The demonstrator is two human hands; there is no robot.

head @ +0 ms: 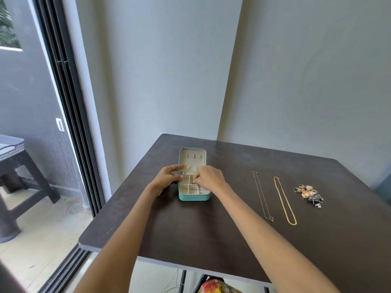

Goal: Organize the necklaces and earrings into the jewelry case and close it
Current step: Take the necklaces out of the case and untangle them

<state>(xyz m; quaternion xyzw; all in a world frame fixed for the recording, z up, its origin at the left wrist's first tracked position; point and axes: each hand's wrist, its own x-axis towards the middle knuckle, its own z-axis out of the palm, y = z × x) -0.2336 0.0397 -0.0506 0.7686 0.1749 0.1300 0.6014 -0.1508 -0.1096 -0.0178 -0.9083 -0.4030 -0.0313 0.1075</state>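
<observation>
Open jewelry case between hands

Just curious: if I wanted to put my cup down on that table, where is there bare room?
Bare tabletop lies between the teal case and the thin necklace, and along the near edge. The right is crowded: gold chain, earring pile.

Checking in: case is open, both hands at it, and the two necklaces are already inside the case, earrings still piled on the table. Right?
Not quite. The head view shows both necklaces, the thin necklace and the gold necklace, still laid out on the table, right of the open case. The earring pile lies beyond them.
</observation>
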